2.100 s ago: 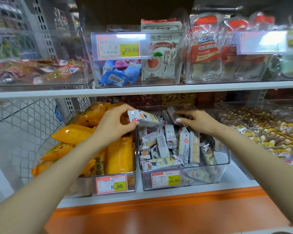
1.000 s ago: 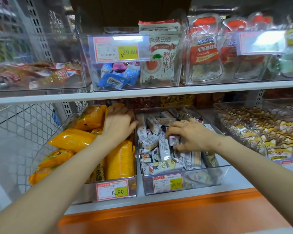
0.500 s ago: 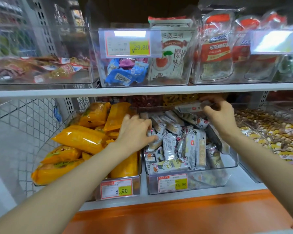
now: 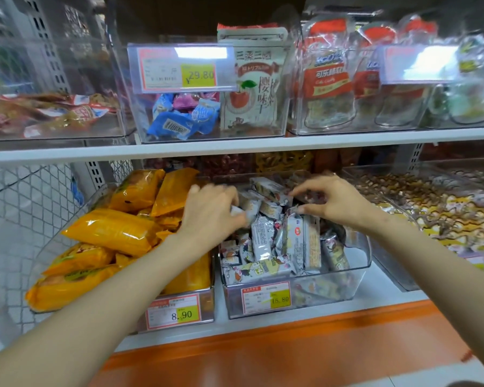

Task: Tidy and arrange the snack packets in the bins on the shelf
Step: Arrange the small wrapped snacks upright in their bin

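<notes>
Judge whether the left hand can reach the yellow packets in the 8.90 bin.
Probably yes: the left hand, seemingly gripping a silver packet, sits right beside the yellow packets; their bin is open-topped.

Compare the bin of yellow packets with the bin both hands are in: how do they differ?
The left bin holds big yellow packets lying flat; the middle bin holds small pale packets, many upright. The left bin's tag reads 8.90, the middle bin's tag 15.80. Both are clear plastic on one shelf.

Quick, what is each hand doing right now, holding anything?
Left hand: grips a white packet, though blurred.
Right hand: fingers curled over the packets; a hold cannot be told.
</notes>
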